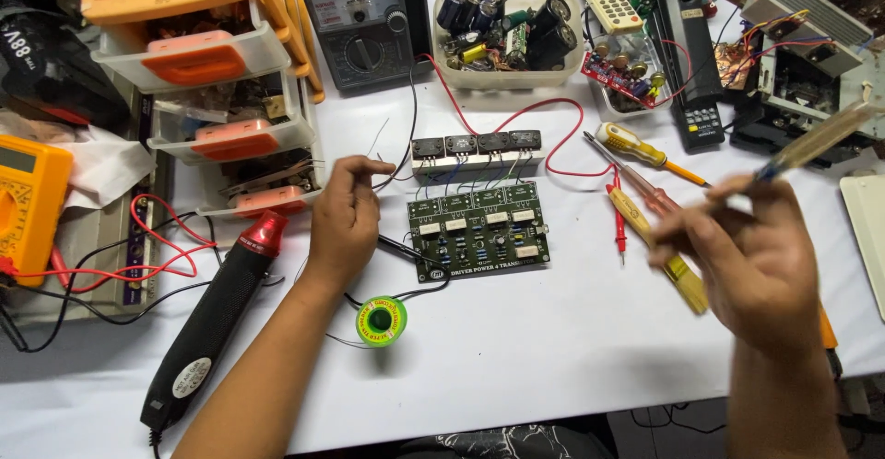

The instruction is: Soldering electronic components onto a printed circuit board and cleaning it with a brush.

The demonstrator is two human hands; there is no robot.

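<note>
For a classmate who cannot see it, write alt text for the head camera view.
Over a white workbench, a person's left hand pinches a thin solder wire beside a green circuit board, while the right hand lifts a blurred, translucent-handled tool. A solder spool, a black heat gun and screwdrivers lie nearby.

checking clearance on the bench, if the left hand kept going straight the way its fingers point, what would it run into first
The left hand points up and right, pinching a thin wire. Straight on, it would probably first meet the row of black transistors above the green circuit board, though height above the table is unclear.
</note>
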